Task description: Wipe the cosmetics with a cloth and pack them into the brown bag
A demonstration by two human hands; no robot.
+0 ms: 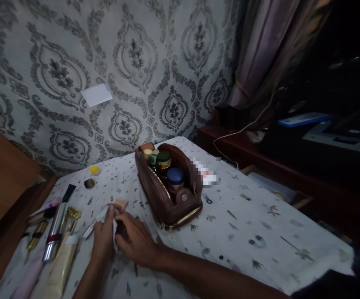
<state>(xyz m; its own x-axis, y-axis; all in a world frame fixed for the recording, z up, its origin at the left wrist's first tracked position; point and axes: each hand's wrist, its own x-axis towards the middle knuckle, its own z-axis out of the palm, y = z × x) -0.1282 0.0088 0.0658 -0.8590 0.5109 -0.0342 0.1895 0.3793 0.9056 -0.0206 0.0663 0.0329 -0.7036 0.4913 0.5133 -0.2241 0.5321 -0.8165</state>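
My left hand and my right hand meet just left of the open bag, fingers closed. Between them they pinch a thin white wipe or tissue, partly covered by the fingers. A small peach-coloured piece shows just beyond the fingertips; whether it is held or lies on the cloth I cannot tell. Beside my left hand lies a slim pinkish tube. The brown toiletry bag stands unzipped, with a blue-lidded jar, a green-lidded jar and other small bottles inside.
On the left of the patterned tablecloth lie a silver cylinder, a cream squeeze tube, brushes and a gold item. A yellow cap sits farther back. Right of the table is an open drawer.
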